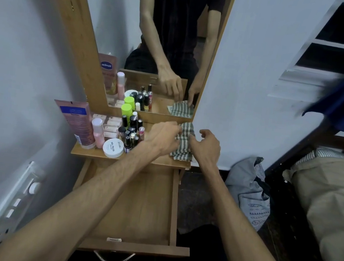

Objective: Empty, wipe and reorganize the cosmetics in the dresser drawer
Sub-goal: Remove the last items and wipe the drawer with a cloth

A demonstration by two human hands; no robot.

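Observation:
The wooden drawer [174, 205] stands pulled out below me, with nothing inside it. A green-and-white striped cloth [182, 151] lies on the right side of the dresser top [91, 152]. My left hand [162, 138] pinches the cloth's left edge. My right hand [205, 147] grips its right side with curled fingers. The cosmetics stand crowded on the left of the top: a pink lotion tube [75, 121], a pink bottle [98, 131], a white nail-polish-remover jar [112, 147], a neon green bottle [126, 110] and several small dark bottles [131, 131].
A mirror [172, 44] rises behind the dresser top and reflects my arms. A wall socket strip [17, 196] is mounted at the left. On the floor to the right lies a grey bag [249, 193]. Bedding [331, 191] fills the far right.

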